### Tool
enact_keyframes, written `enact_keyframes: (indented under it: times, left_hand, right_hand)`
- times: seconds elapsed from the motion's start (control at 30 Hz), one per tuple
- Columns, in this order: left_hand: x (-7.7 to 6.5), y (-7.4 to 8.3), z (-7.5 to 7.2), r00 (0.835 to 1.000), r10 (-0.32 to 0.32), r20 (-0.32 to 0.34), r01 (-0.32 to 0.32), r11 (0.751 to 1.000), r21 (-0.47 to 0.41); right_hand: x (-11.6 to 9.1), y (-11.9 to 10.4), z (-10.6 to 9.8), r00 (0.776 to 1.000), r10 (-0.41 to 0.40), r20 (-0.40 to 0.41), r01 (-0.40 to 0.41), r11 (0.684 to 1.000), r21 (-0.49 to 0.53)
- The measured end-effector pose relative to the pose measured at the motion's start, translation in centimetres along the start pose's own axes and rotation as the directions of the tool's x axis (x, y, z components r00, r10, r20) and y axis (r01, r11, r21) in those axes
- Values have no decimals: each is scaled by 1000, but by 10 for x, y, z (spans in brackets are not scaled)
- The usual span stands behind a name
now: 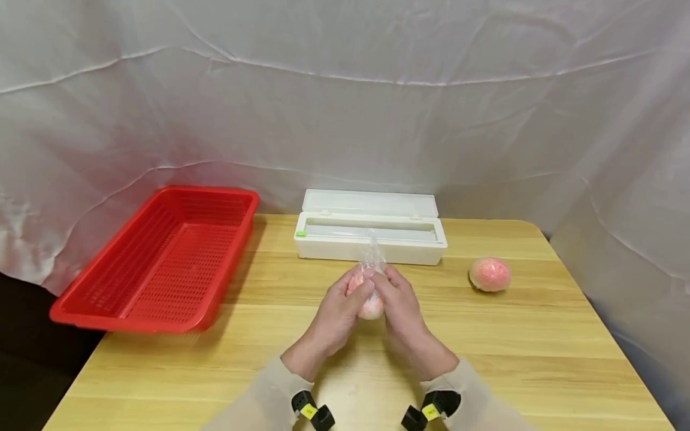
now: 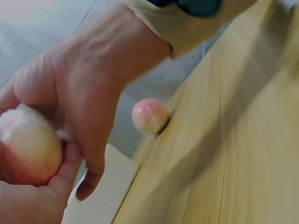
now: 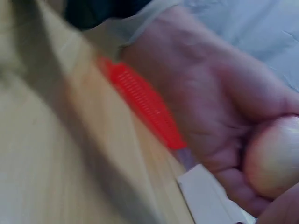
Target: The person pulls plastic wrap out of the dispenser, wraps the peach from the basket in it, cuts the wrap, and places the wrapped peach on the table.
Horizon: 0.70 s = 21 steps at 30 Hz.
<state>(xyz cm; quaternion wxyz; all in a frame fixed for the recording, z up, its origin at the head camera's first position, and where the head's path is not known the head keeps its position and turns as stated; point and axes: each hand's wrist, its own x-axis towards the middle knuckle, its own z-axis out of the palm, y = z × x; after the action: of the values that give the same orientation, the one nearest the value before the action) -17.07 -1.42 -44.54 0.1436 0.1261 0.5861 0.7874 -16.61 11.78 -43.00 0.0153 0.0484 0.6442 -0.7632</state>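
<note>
Both hands hold a peach (image 1: 372, 308) between them, above the front middle of the table. It is pink and cream, with clear plastic film (image 1: 372, 254) bunched up at its far end. My left hand (image 1: 336, 308) grips its left side and my right hand (image 1: 401, 305) its right side, thumbs close together on top. The left wrist view shows the held peach (image 2: 30, 147) up close, a pale, reddish ball between the fingers of both hands. At the right side of the table sits a second peach (image 1: 490, 274), shiny as if wrapped in film.
A white film dispenser box (image 1: 372, 250) stands behind the hands, lid (image 1: 371, 203) raised, a green piece (image 1: 300, 234) at its left end. On the left is a red slotted basket (image 1: 210, 293), reaching past the table's edge. Grey cloth (image 1: 345, 131) hangs behind the wooden table (image 1: 539, 371).
</note>
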Motion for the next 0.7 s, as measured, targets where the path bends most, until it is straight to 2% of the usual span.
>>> enact_keyframes:
  times: [0.13,0.2,0.27,0.4,0.53,0.63,0.7]
  left_hand:
    - [-2,-2,-5,996,-14,83,4,992,123]
    - [-3,-3,-5,993,-34,110,18,990,143]
    - [-5,-5,-4,992,-41,118,23,988,152]
    - [-8,-7,0,990,-78,114,63,990,127]
    - [-12,-8,0,988,-123,96,111,987,115]
    - [-14,-9,-1,988,-129,87,118,986,116]
    - [-15,-9,-2,989,-123,87,113,987,112]
  right_hand:
    - [5,-9,-11,985,113,130,-119,992,42]
    - [8,-12,-15,982,137,132,-148,986,76]
    - [10,-14,-18,986,134,95,-145,983,116]
    - [12,-16,-19,996,79,-39,-70,978,196]
    - [16,-17,-21,985,-52,-165,86,974,207]
    - [19,-18,-24,969,-135,-205,171,971,168]
    - [20,-18,-26,965,-158,-209,191,970,150]
